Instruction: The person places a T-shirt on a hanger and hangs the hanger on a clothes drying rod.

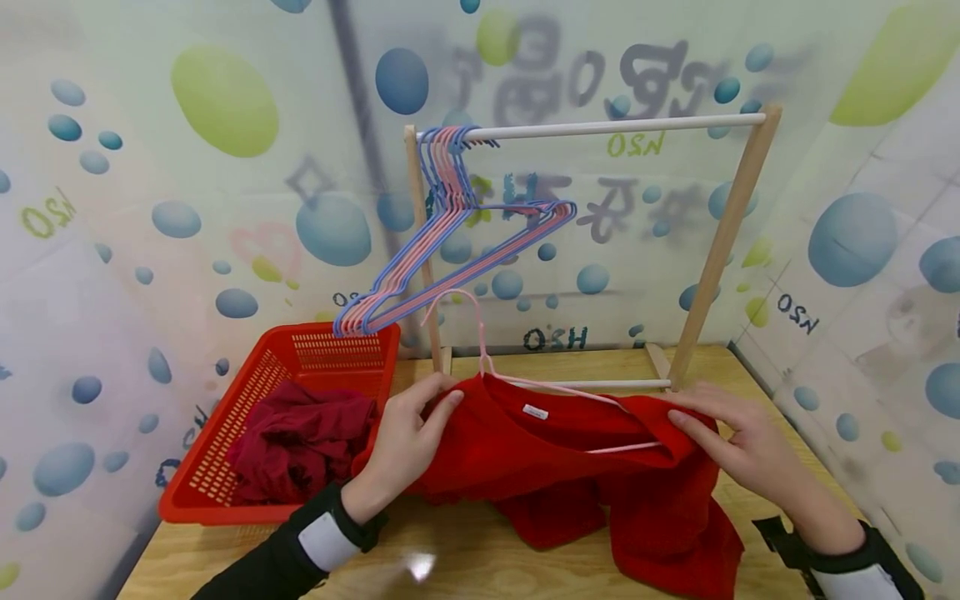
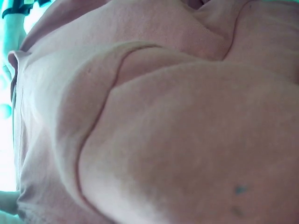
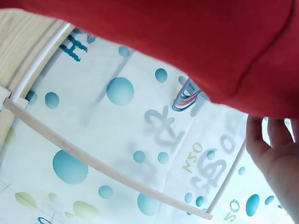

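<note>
A red garment (image 1: 540, 475) with a white label inside its neckline hangs between my two hands, its lower part drooping towards the table. Inside it sits a pink hanger (image 1: 482, 333), the hook standing up out of the neck opening. My left hand (image 1: 401, 446) pinches the cloth at the left shoulder between thumb and fingers. On the other shoulder, my right hand (image 1: 757, 450) grips the fabric the same way. Close-up garment cloth (image 2: 177, 130) fills most of the left wrist view. In the right wrist view, the fingers (image 3: 254, 133) meet the garment's edge.
A wooden rack (image 1: 723, 242) with a white rod (image 1: 600, 129) stands behind the garment. Several blue and pink hangers (image 1: 450, 225) hang at its left end. Left of my hands, a red basket (image 1: 225, 425) holds dark red clothes (image 1: 303, 442). All stand on a wooden table (image 1: 450, 558).
</note>
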A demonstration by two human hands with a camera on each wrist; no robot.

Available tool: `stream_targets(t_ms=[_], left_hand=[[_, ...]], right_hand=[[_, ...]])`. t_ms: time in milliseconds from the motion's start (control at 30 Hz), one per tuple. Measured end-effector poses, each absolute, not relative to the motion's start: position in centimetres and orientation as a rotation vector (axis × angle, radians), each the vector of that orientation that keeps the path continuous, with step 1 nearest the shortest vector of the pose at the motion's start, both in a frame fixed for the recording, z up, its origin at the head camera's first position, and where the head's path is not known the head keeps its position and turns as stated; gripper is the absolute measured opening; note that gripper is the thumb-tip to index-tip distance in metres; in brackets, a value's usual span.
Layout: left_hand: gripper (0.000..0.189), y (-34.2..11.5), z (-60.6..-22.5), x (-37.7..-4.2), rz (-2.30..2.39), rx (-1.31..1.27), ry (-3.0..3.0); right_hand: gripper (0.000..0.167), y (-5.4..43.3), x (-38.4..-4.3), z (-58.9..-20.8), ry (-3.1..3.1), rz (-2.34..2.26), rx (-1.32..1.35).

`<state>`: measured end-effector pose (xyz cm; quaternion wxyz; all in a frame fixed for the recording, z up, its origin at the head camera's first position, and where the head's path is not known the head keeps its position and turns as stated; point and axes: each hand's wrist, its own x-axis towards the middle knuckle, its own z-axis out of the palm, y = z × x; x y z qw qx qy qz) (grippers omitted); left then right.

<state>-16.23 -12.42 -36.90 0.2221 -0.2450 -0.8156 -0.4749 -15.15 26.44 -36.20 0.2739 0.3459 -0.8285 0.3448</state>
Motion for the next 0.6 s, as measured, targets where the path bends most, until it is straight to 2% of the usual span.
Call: stream_targets(t_ms=[167, 333, 533, 600], left_hand=[[0.007, -12.3, -37.2, -16.2, -1.285, -0.679, -2.248], [0.006, -12.2, -37.4, -16.4, -1.192, -0.679, -2.197], [0.009, -12.0, -37.2, -16.4, -1.119, -0.642, -2.164], [0.01, -12.0, -37.2, -16.5, -1.098, -0.633, -2.153]], right_hand=[[0.04, 26.4, -15.3, -36.4, -2.171, 0.931, 0.876], [0.027, 26.2, -14.6, -36.7, -2.193, 1.103, 0.633], [0.04, 26.7, -13.3, -36.1, -2.225, 1.275, 0.428], [0.037, 26.8, -12.9, -35.7, -2.244, 1.271, 0.421]])
